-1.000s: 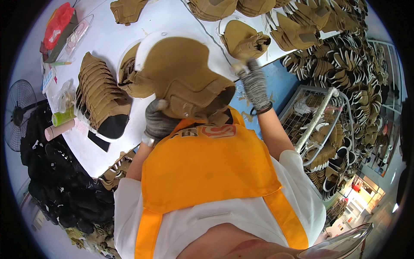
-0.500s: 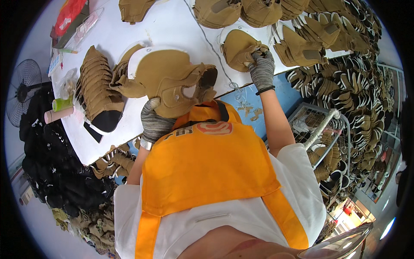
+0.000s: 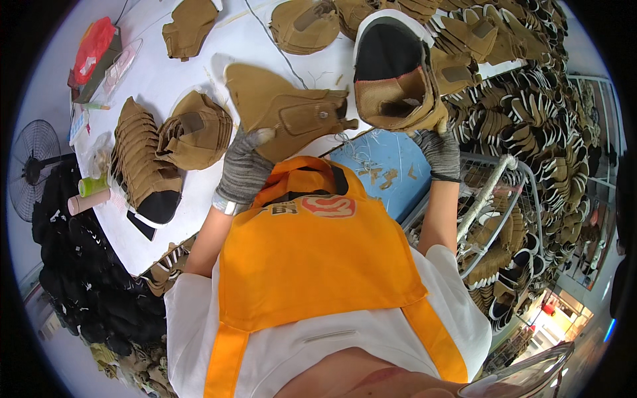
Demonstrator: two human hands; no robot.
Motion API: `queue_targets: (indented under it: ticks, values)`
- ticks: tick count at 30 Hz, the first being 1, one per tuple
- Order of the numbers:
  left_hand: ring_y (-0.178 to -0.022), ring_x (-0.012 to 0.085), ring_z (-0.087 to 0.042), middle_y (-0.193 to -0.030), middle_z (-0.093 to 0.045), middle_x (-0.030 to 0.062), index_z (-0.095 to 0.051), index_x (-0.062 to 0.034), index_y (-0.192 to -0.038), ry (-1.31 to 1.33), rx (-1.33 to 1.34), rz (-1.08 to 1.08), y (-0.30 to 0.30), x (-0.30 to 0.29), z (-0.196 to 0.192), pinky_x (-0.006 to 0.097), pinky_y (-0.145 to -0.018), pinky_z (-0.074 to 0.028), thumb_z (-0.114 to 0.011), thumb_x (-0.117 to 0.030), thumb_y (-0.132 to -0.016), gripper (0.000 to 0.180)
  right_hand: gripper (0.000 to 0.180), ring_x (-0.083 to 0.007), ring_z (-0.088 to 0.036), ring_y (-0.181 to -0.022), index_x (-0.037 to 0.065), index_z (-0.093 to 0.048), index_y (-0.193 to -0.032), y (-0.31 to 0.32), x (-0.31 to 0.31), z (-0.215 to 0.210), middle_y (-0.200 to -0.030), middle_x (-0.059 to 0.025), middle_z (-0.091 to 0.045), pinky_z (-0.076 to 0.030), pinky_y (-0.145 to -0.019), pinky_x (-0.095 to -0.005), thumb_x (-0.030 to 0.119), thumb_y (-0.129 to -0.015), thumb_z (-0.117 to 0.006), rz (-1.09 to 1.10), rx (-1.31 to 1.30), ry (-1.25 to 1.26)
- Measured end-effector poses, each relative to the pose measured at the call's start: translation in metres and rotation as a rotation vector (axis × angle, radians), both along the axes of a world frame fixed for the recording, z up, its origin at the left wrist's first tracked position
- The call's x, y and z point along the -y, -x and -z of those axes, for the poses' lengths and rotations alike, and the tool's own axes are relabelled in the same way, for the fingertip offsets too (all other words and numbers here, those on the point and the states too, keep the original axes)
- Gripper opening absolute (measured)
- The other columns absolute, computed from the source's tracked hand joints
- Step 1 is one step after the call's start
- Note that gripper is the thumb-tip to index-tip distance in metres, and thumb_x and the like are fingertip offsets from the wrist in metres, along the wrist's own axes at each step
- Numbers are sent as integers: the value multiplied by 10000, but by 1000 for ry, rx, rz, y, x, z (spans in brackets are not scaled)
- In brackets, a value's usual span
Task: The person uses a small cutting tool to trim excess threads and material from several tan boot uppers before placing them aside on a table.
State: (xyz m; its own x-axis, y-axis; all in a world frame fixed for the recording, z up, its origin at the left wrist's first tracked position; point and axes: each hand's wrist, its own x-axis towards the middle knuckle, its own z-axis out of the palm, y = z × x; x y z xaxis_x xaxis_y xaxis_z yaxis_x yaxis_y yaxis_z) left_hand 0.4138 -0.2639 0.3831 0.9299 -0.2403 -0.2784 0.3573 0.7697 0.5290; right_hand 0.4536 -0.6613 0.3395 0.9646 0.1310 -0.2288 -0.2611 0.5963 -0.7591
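My left hand (image 3: 244,167), in a grey knit glove, grips a tan shoe upper (image 3: 292,119) by its near edge, above the table edge. Its fingers are partly hidden under the piece. In my right hand (image 3: 438,152), gloved the same way, is another tan shoe upper (image 3: 391,73), held up at its lower right corner. Its opening faces me and shows a black lining and a white rim. A small gap separates the two uppers.
On the white table (image 3: 199,219) at left stand a long stack of nested uppers (image 3: 142,159) and a shorter stack (image 3: 196,129). More uppers (image 3: 305,26) lie along the far side. At right are a wire cart (image 3: 524,199) and crowded racks of uppers (image 3: 531,119). A fan (image 3: 36,159) stands far left.
My right hand has lifted an upper from the table and brought it right and nearer, opening toward me. My left hand has turned its upper, whose white-edged side no longer shows.
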Motion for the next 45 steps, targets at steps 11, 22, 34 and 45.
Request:
queue_targets:
  ticks: [11, 22, 34, 45]
  values:
    - [-1165, 188, -482, -1284, -481, 78, -336, -40, -1370, -201, 226, 226, -27, 33, -19, 322, -981, -419, -678, -167, -786, 688, 593, -234, -537, -1110, 80, -448, -1303, 17, -49, -43, -1240, -80, -519, -516, -868, -407, 332, -820, -681, 0, 95, 282]
    - [-1186, 256, -483, -1310, -462, 120, -325, -53, -1378, -131, 247, 54, -35, 14, -29, 383, -1000, -425, -612, -138, -821, 632, 493, -225, -568, -1060, 48, -488, -1256, 23, -110, -75, -1172, -112, -558, -539, -850, -377, 264, -846, -658, -30, 48, 254]
    - [-1066, 205, -556, -1212, -537, 96, -417, -38, -1296, 103, 60, 32, -33, 19, 12, 330, -917, -478, -535, -310, -911, 486, 506, -216, -560, -1058, 48, -419, -1283, 23, -165, -78, -1188, -123, -522, -537, -844, -335, 281, -882, -621, 18, 220, 581]
    - [-1070, 206, -551, -1169, -564, 67, -443, -37, -1276, -17, 77, 84, -37, 16, 54, 358, -867, -498, -655, -235, -843, 521, 452, -173, -515, -1048, 17, -466, -1233, 44, -163, -41, -1147, -94, -536, -436, -914, -321, 284, -896, -608, 192, 251, 655]
